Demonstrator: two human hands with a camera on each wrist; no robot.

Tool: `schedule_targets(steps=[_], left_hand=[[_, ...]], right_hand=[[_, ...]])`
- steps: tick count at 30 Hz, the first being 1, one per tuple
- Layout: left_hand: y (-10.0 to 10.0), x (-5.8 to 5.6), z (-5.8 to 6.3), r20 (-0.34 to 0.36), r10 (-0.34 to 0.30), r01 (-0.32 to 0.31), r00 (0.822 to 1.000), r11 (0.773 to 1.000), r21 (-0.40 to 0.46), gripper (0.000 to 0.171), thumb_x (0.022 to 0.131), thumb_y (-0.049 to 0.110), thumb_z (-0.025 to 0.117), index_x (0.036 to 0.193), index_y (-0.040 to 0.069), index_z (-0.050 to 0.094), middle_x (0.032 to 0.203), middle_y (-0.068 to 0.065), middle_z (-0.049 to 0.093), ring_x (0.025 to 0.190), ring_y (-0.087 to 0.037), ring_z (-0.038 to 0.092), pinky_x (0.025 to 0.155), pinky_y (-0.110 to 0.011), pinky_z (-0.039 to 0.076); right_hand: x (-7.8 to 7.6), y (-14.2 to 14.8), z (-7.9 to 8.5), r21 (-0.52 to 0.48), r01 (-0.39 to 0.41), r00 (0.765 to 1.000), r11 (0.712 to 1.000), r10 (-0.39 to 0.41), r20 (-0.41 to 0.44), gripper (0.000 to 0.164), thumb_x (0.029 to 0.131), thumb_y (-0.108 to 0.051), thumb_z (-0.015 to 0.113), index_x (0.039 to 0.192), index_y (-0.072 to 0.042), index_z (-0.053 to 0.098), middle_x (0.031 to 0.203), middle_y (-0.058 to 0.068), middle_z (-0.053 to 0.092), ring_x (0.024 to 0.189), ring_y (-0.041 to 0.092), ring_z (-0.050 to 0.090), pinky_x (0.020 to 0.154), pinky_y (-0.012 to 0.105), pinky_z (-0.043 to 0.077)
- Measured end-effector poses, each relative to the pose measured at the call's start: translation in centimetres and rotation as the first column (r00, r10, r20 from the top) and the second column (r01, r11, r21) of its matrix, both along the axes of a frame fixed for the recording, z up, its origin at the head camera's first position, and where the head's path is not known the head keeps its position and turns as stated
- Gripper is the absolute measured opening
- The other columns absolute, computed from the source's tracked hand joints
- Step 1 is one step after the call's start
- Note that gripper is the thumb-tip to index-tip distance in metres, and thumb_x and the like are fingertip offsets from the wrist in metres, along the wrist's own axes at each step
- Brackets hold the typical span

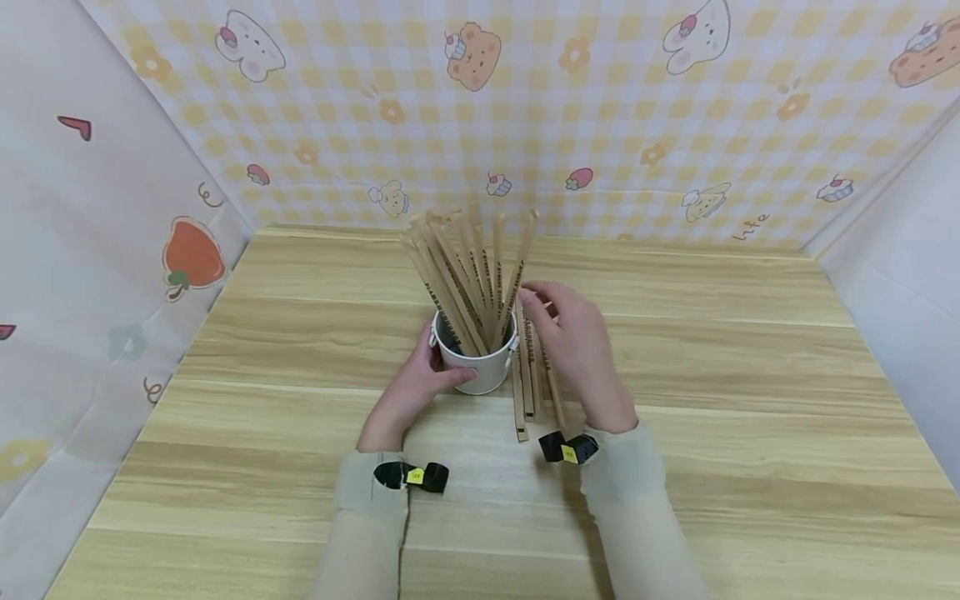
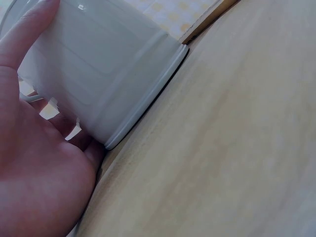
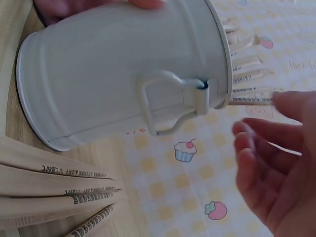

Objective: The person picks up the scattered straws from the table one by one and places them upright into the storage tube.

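Observation:
A small white metal bucket (image 1: pixel 487 373) stands upright on the table with many paper-wrapped straws (image 1: pixel 483 283) fanning out of its top. My left hand (image 1: pixel 420 379) grips the bucket from the left, thumb (image 2: pixel 29 29) across its front and the other fingers behind it. Beside the bucket on the right, my right hand (image 1: pixel 573 337) hovers with fingers loosely bent and nothing held between them. In the right wrist view its thumb (image 3: pixel 291 104) comes right up to a straw at the bucket's rim. Below that hand, several more wrapped straws (image 1: pixel 528 375) lie on the table.
The wood-grain table (image 1: pixel 262 467) carries the bucket and loose straws. A yellow checked cloth (image 1: pixel 525 125) with cartoon prints hangs behind, and pale printed cloth (image 1: pixel 112 208) borders the left. A looped handle (image 3: pixel 163 106) sticks out from the bucket's right side.

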State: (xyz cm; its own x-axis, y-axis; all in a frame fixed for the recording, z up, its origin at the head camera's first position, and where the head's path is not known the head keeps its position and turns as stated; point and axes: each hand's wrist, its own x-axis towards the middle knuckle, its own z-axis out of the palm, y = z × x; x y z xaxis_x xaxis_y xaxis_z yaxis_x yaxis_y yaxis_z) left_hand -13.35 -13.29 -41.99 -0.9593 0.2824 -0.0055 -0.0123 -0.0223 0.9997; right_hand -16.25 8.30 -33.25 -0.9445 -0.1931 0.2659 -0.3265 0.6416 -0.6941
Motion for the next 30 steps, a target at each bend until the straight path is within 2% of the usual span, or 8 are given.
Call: schedule_targets(steps=[3, 6, 11, 14, 19, 24, 28, 30], left_hand=[[0.1, 0.3, 0.9, 0.014, -0.004, 0.004, 1.000, 1.000, 0.007, 0.096, 0.072, 0.008, 0.072, 0.142, 0.027, 0.010, 0.137, -0.009, 0.031, 0.123, -0.024, 0.035, 0.099, -0.035, 0.031], [0.3, 0.7, 1.9, 0.023, -0.006, 0.005, 1.000, 1.000, 0.001, 0.095, 0.072, 0.005, 0.071, 0.142, 0.022, 0.009, 0.137, -0.012, 0.030, 0.123, -0.026, 0.034, 0.099, -0.036, 0.031], [0.3, 0.8, 2.3, 0.018, -0.003, 0.003, 1.000, 1.000, -0.021, 0.095, 0.072, 0.007, 0.071, 0.142, 0.020, 0.008, 0.139, -0.012, 0.028, 0.124, -0.026, 0.032, 0.101, -0.035, 0.029], [0.2, 0.7, 2.1, 0.010, -0.007, 0.007, 1.000, 1.000, -0.019, 0.096, 0.072, 0.008, 0.071, 0.143, 0.020, 0.007, 0.139, -0.013, 0.027, 0.125, -0.027, 0.031, 0.101, -0.037, 0.028], [0.0, 0.4, 0.9, 0.006, -0.007, 0.007, 1.000, 1.000, -0.010, 0.096, 0.072, 0.009, 0.072, 0.143, 0.024, 0.008, 0.139, -0.011, 0.028, 0.124, -0.027, 0.032, 0.101, -0.037, 0.030], [-0.1, 0.1, -0.1, 0.009, 0.003, -0.003, 1.000, 1.000, -0.011, 0.096, 0.071, 0.012, 0.073, 0.141, 0.031, 0.011, 0.138, -0.006, 0.031, 0.123, -0.022, 0.035, 0.100, -0.035, 0.031], [0.0, 0.1, 0.2, 0.019, 0.006, -0.006, 1.000, 1.000, -0.011, 0.096, 0.071, 0.011, 0.073, 0.141, 0.031, 0.011, 0.137, -0.006, 0.032, 0.123, -0.022, 0.035, 0.100, -0.035, 0.031], [0.1, 0.3, 0.9, 0.017, 0.000, 0.000, 1.000, 1.000, -0.013, 0.096, 0.072, 0.010, 0.073, 0.142, 0.028, 0.010, 0.138, -0.008, 0.031, 0.123, -0.024, 0.034, 0.100, -0.036, 0.031]], right_hand=[[-0.2, 0.4, -0.1, -0.082, 0.063, 0.998, 0.995, -0.064, -0.011, 0.046, 0.092, -0.045, 0.038, 0.111, -0.009, 0.060, 0.086, 0.001, 0.063, 0.068, 0.013, 0.056, 0.059, 0.029, 0.046], [-0.5, 0.8, -0.4, -0.110, 0.119, 0.993, 0.987, -0.121, -0.009, 0.044, 0.093, -0.042, 0.039, 0.109, -0.007, 0.060, 0.082, 0.002, 0.062, 0.063, 0.014, 0.056, 0.055, 0.029, 0.045], [-1.2, 1.6, -1.4, -0.010, 0.163, 0.986, 0.987, -0.162, 0.046, 0.038, 0.092, -0.035, 0.045, 0.112, -0.007, 0.059, 0.088, 0.004, 0.062, 0.072, 0.017, 0.057, 0.061, 0.032, 0.046], [-1.6, 2.0, -2.3, 0.107, 0.136, 0.977, 0.985, -0.151, 0.153, 0.040, 0.090, -0.035, 0.048, 0.118, -0.007, 0.055, 0.089, 0.004, 0.060, 0.074, 0.018, 0.055, 0.060, 0.031, 0.046], [-1.9, 2.0, -4.1, 0.235, 0.045, 0.938, 0.971, -0.122, 0.323, 0.046, 0.086, -0.033, 0.054, 0.122, -0.003, 0.050, 0.086, 0.004, 0.058, 0.069, 0.018, 0.054, 0.056, 0.030, 0.045], [-1.8, 1.7, -5.3, 0.271, -0.005, 0.922, 0.963, -0.101, 0.375, 0.050, 0.085, -0.033, 0.057, 0.122, 0.000, 0.048, 0.082, 0.007, 0.060, 0.068, 0.020, 0.054, 0.064, 0.035, 0.046], [-1.8, 1.3, -5.8, 0.278, -0.028, 0.917, 0.960, -0.086, 0.389, 0.050, 0.084, -0.034, 0.058, 0.119, 0.001, 0.049, 0.092, 0.011, 0.061, 0.077, 0.023, 0.056, 0.073, 0.039, 0.047], [-1.7, 1.2, -6.0, 0.284, -0.029, 0.918, 0.958, -0.087, 0.388, 0.048, 0.083, -0.034, 0.059, 0.116, 0.000, 0.051, 0.092, 0.011, 0.062, 0.077, 0.024, 0.056, 0.071, 0.039, 0.047]])
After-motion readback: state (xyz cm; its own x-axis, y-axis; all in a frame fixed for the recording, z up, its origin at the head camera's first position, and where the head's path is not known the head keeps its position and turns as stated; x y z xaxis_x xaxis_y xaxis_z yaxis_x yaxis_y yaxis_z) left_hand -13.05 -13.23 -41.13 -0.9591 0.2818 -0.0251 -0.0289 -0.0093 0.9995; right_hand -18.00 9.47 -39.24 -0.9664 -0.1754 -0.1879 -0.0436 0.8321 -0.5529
